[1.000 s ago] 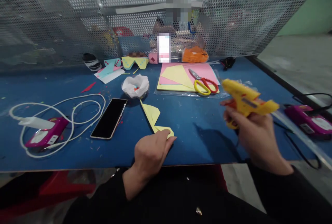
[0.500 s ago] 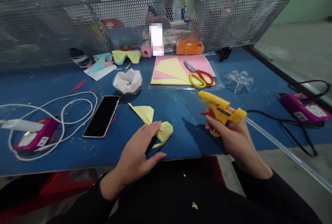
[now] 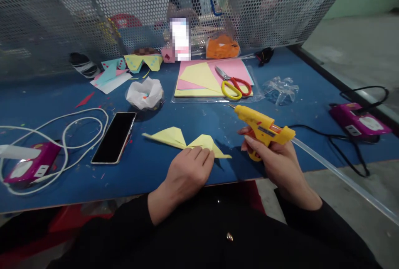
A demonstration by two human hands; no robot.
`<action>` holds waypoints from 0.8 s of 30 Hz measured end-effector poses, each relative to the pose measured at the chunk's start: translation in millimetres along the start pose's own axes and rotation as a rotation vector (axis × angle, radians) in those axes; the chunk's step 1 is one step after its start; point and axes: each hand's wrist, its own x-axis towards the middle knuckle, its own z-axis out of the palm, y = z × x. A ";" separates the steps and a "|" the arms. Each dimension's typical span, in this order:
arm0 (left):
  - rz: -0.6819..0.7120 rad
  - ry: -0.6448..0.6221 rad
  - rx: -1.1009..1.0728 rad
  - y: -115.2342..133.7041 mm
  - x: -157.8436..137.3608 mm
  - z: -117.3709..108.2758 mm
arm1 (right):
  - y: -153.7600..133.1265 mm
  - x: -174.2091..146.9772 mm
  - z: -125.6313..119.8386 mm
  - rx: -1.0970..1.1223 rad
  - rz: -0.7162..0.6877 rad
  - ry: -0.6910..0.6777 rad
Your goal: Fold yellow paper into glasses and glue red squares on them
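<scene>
At twelve o'clock from left hand (image 3: pixel 188 171): folded yellow paper (image 3: pixel 201 141), near edge clamped in it. Two o'clock: right hand (image 3: pixel 280 163) closed around glue gun (image 3: pixel 260 122). Loose pinch could unfold paper; wavering nozzle (image 3: pixel 232 106) could smear counter (image 3: pixel 193 115).

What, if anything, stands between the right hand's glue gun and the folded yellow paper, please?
Nothing visible does: only blue tabletop shows between the glue gun and the yellow paper. The left hand covers part of the paper's near edge.
</scene>
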 end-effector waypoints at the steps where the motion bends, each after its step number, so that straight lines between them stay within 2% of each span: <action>1: -0.033 -0.016 0.013 3.7 8.1 2.4 | -1.9 -1.4 -0.8 0.016 -0.020 0.029; 5: -0.093 -0.067 0.019 16.0 33.0 13.2 | -13.7 -8.6 1.5 0.111 -0.149 0.118; 9: -0.106 -0.075 -0.039 14.4 35.8 15.5 | -14.6 -9.3 14.0 0.136 -0.156 0.026; 12: -0.148 -0.073 -0.127 3.7 15.1 5.5 | -7.7 -3.1 24.0 0.102 -0.058 -0.074; 14: -0.296 -0.050 -0.234 -4.8 -7.4 -4.8 | -3.6 1.4 27.7 0.076 0.019 -0.113; 18: -0.529 -0.114 -0.241 -17.7 -49.2 -21.6 | 0.3 5.6 29.3 0.031 0.067 -0.146; 22: -0.576 -0.087 -0.343 -23.1 -58.1 -23.1 | 2.9 5.2 31.0 -0.058 0.028 -0.157; 24: -0.551 -0.076 -0.288 -24.6 -52.7 -19.8 | 2.8 4.2 31.6 -0.116 -0.009 -0.173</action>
